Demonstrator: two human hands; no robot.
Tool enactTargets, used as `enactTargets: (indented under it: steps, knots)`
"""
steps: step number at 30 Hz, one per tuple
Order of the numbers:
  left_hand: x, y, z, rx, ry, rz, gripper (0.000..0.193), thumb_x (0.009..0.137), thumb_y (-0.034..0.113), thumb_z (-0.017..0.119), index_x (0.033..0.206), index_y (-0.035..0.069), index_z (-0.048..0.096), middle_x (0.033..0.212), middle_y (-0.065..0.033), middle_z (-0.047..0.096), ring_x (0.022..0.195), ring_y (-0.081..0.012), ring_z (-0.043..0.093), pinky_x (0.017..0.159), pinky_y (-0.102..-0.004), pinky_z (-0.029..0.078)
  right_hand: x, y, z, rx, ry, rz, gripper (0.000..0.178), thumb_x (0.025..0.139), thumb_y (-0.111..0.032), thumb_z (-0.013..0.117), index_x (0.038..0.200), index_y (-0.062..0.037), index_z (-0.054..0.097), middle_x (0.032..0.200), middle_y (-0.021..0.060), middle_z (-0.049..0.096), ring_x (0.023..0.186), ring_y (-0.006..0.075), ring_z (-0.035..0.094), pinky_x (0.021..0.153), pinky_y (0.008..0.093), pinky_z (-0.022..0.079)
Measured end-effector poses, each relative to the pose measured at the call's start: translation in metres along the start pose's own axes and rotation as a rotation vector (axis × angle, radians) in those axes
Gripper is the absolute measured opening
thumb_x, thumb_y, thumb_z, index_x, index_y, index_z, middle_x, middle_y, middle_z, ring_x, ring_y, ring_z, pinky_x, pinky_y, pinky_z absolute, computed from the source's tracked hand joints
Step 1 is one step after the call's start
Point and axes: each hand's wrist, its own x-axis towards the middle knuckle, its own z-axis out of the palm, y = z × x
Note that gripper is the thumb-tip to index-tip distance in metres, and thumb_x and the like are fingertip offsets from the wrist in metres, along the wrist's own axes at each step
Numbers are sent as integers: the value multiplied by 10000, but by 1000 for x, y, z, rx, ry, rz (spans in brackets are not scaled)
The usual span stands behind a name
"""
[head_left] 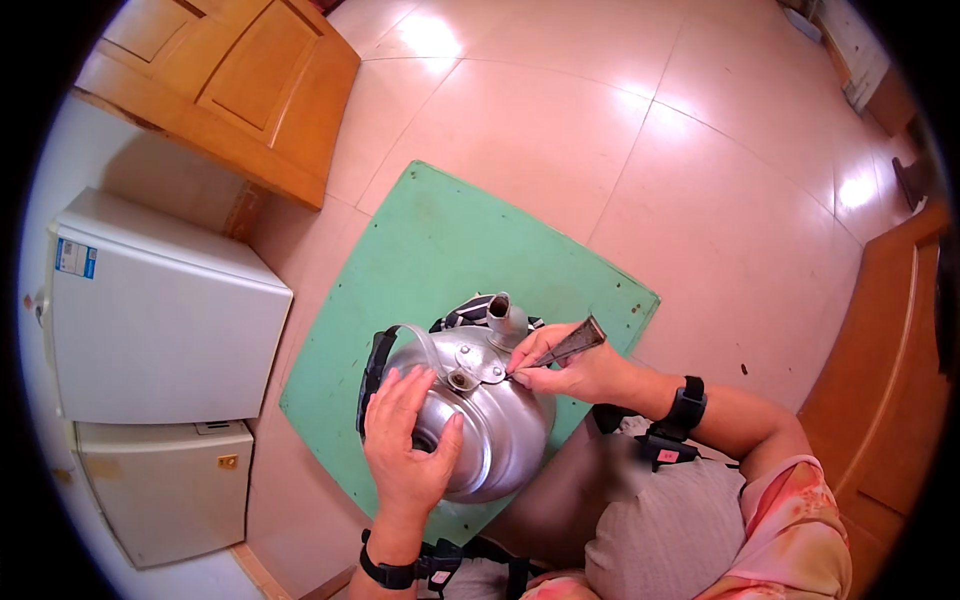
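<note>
A silver metal kettle (485,440) lies before me, its short spout (508,318) on the far side. Its strap handle with a black grip (376,372) is folded over to the left. My left hand (408,440) lies over the kettle's left part with fingers stretched and thumb apart, holding nothing. In my right hand (565,365), pinched between thumb and fingers, is a slim dark metal tool (578,342) that widens at its upper end. Its narrow end is at the edge of the riveted handle plate (482,362); whether it touches, I cannot tell.
Under the kettle is a low green board (450,240), with a dark striped cloth (465,314) beyond the kettle. To the left stand a white refrigerator (165,310) and a wooden door (250,80). Another wooden door (870,350) is at the right, above pink floor tiles (540,110).
</note>
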Motion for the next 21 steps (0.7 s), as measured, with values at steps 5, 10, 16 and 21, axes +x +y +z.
enactTargets:
  steps: [5, 10, 16, 21]
  knots:
    - [1, 3, 1, -13, 8, 2, 477, 703, 149, 728, 1158, 59, 619, 1167, -121, 618, 1165, -357, 525, 993, -428, 395, 2, -1, 3, 169, 13, 101, 100, 809, -42, 667, 764, -11, 583, 956, 119, 639, 748, 124, 616, 689, 269, 511]
    - [2, 5, 2, -18, 2, -11, 474, 690, 124, 723, 1148, 53, 622, 1147, -116, 629, 1155, -356, 535, 991, -423, 402, 1, 5, 0, 342, -17, 138, 97, 813, -39, 658, 767, -8, 579, 982, 126, 625, 748, 129, 618, 704, 278, 513]
    - [1, 7, 3, -20, 0, -23, 477, 689, 110, 718, 1151, 54, 619, 1151, -114, 628, 1157, -354, 533, 992, -423, 405, 1, 11, -2, 81, 17, -97, 75, 778, -69, 677, 751, -17, 631, 949, 86, 668, 811, 127, 609, 735, 295, 505]
    - [0, 8, 1, 9, -3, -4, 480, 690, 106, 715, 1157, 55, 616, 1158, -123, 623, 1154, -353, 533, 991, -424, 406, 4, 6, -3, 175, 2, 52, 77, 784, -76, 673, 764, -12, 635, 946, 96, 684, 799, 120, 615, 737, 289, 506]
